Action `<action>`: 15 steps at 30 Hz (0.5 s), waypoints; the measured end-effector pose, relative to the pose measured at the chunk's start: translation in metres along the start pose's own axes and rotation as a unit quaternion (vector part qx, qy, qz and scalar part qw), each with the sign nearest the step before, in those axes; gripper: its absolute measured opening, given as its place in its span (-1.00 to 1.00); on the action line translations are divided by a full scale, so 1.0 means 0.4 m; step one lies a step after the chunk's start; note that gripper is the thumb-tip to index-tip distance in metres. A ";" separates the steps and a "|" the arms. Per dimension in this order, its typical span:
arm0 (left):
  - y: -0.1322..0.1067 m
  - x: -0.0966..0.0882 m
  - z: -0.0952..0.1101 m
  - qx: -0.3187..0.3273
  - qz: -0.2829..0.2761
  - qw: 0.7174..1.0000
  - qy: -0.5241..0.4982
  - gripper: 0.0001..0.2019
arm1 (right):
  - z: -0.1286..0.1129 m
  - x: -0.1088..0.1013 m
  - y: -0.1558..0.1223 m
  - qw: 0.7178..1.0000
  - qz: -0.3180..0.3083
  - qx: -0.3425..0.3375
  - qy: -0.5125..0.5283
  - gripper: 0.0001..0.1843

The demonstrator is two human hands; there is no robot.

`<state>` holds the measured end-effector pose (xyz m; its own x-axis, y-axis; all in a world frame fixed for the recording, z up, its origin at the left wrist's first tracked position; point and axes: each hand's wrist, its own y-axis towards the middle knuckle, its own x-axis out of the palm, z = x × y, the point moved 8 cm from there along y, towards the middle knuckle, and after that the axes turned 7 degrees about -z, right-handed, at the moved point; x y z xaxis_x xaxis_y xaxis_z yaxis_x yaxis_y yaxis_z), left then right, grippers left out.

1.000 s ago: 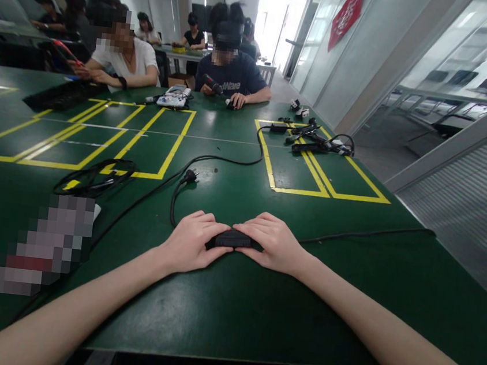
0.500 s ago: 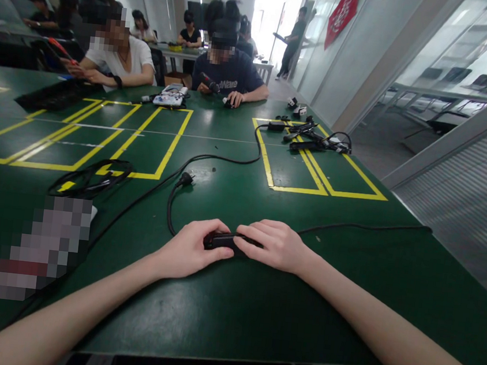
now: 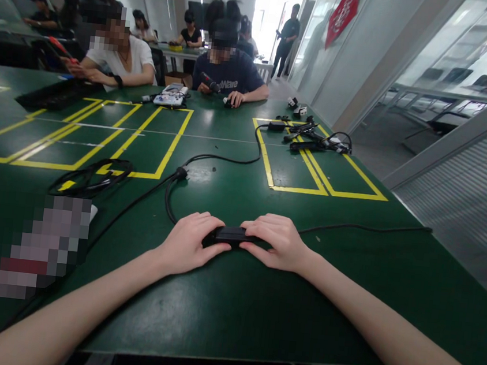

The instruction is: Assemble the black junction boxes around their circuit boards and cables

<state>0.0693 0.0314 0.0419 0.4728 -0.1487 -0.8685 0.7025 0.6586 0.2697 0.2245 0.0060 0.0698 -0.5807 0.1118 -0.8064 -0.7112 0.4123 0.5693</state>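
Note:
A black power adapter [image 3: 231,235] lies level between my hands, low over the green table or on it. My left hand [image 3: 191,244] grips its left end, thumb on the near side and fingers over the far side. On the right end, my right hand [image 3: 278,244] holds it the same way. The fingers hide both ends of the adapter. From behind my left hand a black cord [image 3: 167,200] curves away to a plug [image 3: 181,173], which touches a longer cable [image 3: 137,199]. Another thin black cable [image 3: 365,225] runs rightward from behind my right hand.
A coiled black cable [image 3: 91,177] and a blurred-out flat object [image 3: 40,248] lie at the left. Several adapters and cables [image 3: 313,137] are heaped at the far right. Two people sit across the green table [image 3: 212,318], near a white device [image 3: 172,96]. Yellow tape [image 3: 173,145] marks the surface.
My right hand has shifted its fingers to the adapter's right end, uncovering its middle. The plug has swung slightly left against the long cable. A person in the background has turned.

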 end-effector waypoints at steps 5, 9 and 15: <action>0.002 0.008 -0.003 -0.013 -0.028 1.000 -0.005 -0.72 | 0.009 0.031 0.004 0.997 -0.058 0.028 0.030 -0.78; 0.004 0.012 0.000 -0.020 -0.044 0.999 -0.011 -0.73 | 0.012 0.035 0.004 0.997 -0.051 0.033 0.043 -0.85; 0.000 0.016 0.002 -0.032 -0.048 0.998 -0.030 -0.74 | 0.001 0.071 -0.008 0.987 -0.154 -0.003 -0.037 -0.53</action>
<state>0.0728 0.0300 0.0368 0.4367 -0.2568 -0.8622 0.7122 0.6843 0.1569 0.2103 0.0082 0.0451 -0.3049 0.0484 -0.9511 -0.8526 0.4312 0.2952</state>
